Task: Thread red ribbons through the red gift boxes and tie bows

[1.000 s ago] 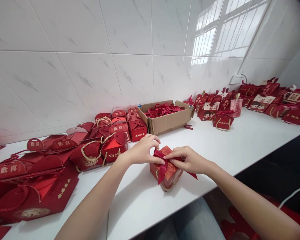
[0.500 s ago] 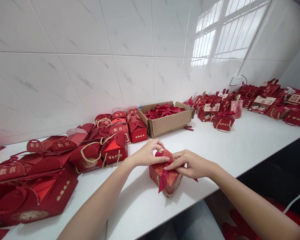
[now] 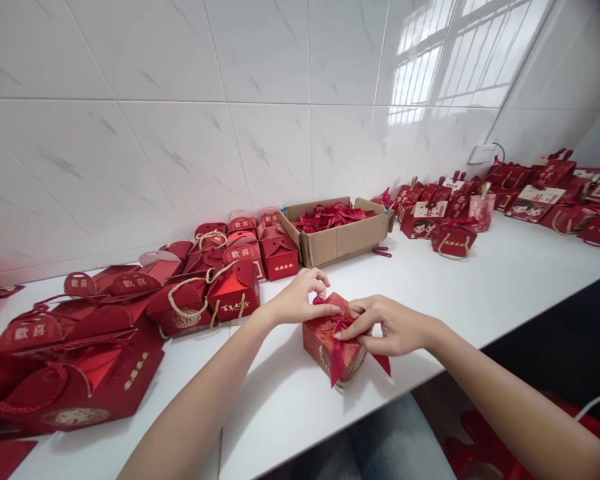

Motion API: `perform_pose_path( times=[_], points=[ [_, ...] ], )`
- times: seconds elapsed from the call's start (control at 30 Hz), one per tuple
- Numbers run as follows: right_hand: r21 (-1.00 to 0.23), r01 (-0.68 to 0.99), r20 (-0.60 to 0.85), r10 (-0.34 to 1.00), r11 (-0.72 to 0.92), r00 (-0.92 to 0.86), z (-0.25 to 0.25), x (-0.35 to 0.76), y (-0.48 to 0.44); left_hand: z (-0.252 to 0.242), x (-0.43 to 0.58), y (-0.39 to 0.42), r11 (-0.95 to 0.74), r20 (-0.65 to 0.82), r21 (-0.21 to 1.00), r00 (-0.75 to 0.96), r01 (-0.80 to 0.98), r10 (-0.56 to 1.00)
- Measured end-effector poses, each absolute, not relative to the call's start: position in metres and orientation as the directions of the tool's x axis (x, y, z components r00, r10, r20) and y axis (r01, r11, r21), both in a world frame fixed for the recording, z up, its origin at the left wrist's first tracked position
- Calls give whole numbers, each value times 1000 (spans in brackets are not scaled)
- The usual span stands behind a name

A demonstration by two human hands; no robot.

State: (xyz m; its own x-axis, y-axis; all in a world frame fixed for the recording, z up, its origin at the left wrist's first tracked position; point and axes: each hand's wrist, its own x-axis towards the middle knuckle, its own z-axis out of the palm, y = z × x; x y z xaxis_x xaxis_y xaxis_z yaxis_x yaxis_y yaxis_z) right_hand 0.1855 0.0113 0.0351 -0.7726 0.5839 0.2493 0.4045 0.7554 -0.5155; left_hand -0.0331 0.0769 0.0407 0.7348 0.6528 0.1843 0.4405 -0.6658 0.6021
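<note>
A small red gift box (image 3: 314, 343) with a twisted gold cord on its side stands on the white table in front of me. Across its top lies a dark red ribbon (image 3: 337, 363) tied in a bow, its two tails hanging over the near side. My left hand (image 3: 299, 298) pinches a loop of the bow from the left, thumb stretched towards the knot. From the right, my right hand (image 3: 393, 325) has thumb and forefinger closed on the ribbon by the knot. Its other fingers curl against the box's right side, partly hidden.
A cardboard box (image 3: 347, 245) of loose red ribbons stands behind, near the tiled wall. Red gift boxes (image 3: 235, 297) crowd the left side, and more decorated boxes (image 3: 455, 239) line the wall at right. The table's front edge (image 3: 325, 430) runs close to my lap.
The right ribbon tail now hangs in fuller view below my right hand. Both hands stay at the bow with small finger shifts. The view has turned slightly left.
</note>
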Motion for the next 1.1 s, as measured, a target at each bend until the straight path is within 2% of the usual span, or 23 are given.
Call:
perform_pose_path(
  times=[0.13,0.27,0.47,0.57,0.73,0.97,1.1],
  points=[
    [-527,407,234,588,746,-774,37,185,11,42,-34,78,-670,183,585,730,458,659],
    [-601,366,274,613,711,-741,39,183,10,42,-31,74,-646,181,609,713,460,678],
    [-852,277,276,830,445,-485,31,182,12,46,-21,61,-586,252,704,630,402,735],
    [-913,179,270,871,367,-411,27,183,17,46,-15,54,-525,217,765,619,372,755],
    [-945,135,236,905,299,-354,20,179,23,41,-11,53,-452,155,831,644,326,749],
    [-947,128,279,953,294,-120,3,169,30,33,-13,59,-463,158,797,605,388,780],
    [-934,202,297,955,296,-25,1,170,36,30,-13,60,-454,154,799,597,394,788]
  ],
)
